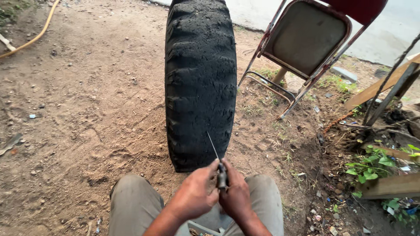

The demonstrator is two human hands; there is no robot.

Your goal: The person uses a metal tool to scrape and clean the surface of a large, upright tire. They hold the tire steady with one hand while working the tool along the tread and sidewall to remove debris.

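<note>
A large black tyre [200,78] with worn tread stands upright on the dirt in front of my knees. Both hands meet just below its near edge. My left hand [192,195] and my right hand [236,196] together grip a small metal tool [222,175] with a dark handle. Its thin pointed shaft [212,146] sticks up and to the left, over the tyre's lower tread. I cannot tell whether the tip touches the rubber. My legs in grey trousers [131,203] frame the hands on both sides.
A folding metal chair [306,39] with a red frame leans behind the tyre at the right. Wooden planks [389,185], plants and rubble lie at the right edge. A yellow hose [37,32] runs across the top left. Bare dirt spreads to the left.
</note>
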